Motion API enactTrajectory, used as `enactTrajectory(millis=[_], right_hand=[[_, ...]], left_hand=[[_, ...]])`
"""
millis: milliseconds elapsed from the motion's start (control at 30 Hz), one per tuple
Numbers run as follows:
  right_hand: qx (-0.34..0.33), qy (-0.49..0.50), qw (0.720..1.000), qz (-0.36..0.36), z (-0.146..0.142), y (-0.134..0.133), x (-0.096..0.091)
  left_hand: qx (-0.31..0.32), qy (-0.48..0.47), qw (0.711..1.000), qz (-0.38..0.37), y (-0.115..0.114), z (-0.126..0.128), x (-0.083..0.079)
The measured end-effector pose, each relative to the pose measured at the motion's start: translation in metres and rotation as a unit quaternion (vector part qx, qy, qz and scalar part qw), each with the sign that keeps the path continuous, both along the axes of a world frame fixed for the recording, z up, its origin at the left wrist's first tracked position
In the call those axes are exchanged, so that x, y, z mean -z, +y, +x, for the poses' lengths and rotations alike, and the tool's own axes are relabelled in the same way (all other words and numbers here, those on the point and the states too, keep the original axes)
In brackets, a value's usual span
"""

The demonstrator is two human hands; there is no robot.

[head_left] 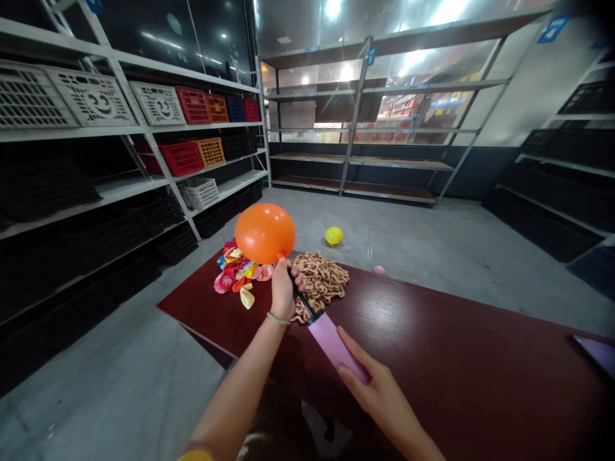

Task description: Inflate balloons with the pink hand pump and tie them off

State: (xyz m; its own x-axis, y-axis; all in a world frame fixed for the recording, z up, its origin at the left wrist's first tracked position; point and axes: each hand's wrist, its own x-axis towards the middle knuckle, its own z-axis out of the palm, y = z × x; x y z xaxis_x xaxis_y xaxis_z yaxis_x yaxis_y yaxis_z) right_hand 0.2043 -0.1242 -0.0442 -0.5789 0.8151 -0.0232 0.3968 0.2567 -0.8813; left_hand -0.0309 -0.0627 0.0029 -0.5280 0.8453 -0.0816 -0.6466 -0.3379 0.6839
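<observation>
Above the dark red wooden bench [432, 346] | left hand [283, 291] pinched shut on the neck of the round orange inflated balloon [265, 233], which sits just above it | right hand [375, 387] clamped on the pink plastic pump tube [331, 339] | tan rubber-band heap [324, 278] touching left hand | flat multicoloured balloons [234, 272] just left.

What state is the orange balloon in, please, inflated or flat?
Inflated: the orange balloon is round and full, its neck held by the left hand on the pink pump's nozzle.
</observation>
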Motion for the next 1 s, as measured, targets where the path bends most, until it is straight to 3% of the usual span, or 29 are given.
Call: enactTrajectory(millis=[100, 200, 467, 600, 867, 1000], right_hand=[[0.000, 0.020, 1.000, -0.012, -0.021, 0.003, -0.003], [-0.005, 0.015, 1.000, 0.006, -0.022, 0.001, 0.002], [-0.011, -0.061, 0.992, 0.112, 0.032, -0.012, 0.010], [-0.007, -0.070, 0.990, 0.125, 0.035, -0.013, 0.005], [0.007, -0.005, 0.999, 0.054, -0.014, 0.000, -0.001], [0.014, -0.005, 0.998, 0.058, -0.021, 0.002, 0.002]], left_hand=[[0.018, 0.013, 0.999, -0.025, -0.008, 0.012, 0.012], [0.026, 0.023, 0.999, -0.022, -0.011, 0.012, 0.015], [-0.020, 0.010, 0.999, 0.039, 0.005, -0.029, -0.015], [-0.038, 0.002, 0.998, 0.056, 0.006, -0.040, -0.021], [-0.013, 0.012, 1.000, 0.009, -0.006, 0.003, 0.002], [0.020, 0.021, 1.000, 0.001, -0.008, 0.020, 0.010]])
